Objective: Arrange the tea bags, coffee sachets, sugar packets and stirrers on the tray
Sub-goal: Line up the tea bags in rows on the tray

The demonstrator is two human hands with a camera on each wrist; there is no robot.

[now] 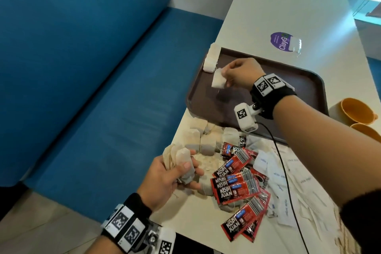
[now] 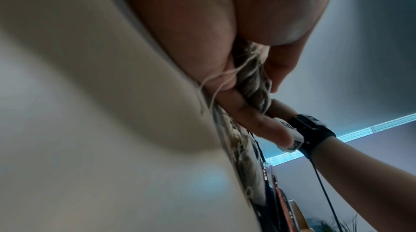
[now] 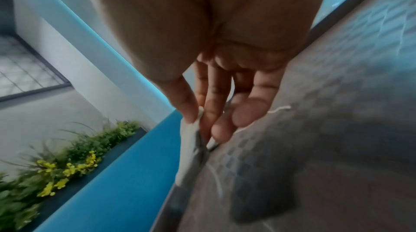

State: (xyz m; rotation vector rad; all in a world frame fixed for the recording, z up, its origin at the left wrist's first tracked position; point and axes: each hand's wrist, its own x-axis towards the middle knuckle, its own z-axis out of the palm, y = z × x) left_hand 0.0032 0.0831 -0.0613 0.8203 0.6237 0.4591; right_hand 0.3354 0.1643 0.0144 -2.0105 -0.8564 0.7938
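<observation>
A dark brown tray (image 1: 299,80) lies on the white table. Two or three tea bags (image 1: 210,59) line its far left rim. My right hand (image 1: 237,73) hovers above the tray's left part and pinches one tea bag (image 1: 218,81) between thumb and fingers; the right wrist view shows that tea bag (image 3: 191,148) hanging from the fingertips (image 3: 191,113) over the tray (image 3: 315,146). My left hand (image 1: 175,173) grips a bunch of tea bags (image 1: 181,161) near the table's left edge; their strings (image 2: 216,79) trail from the fist. Loose tea bags (image 1: 206,140), red coffee sachets (image 1: 237,187) and white sugar packets (image 1: 288,192) lie in a heap below the tray.
Two orange cups (image 1: 354,113) stand right of the tray. A purple-labelled clear bag (image 1: 286,42) lies beyond it. A blue bench seat (image 1: 92,88) runs along the table's left side. A black cable (image 1: 286,181) from the right wrist crosses the sugar packets.
</observation>
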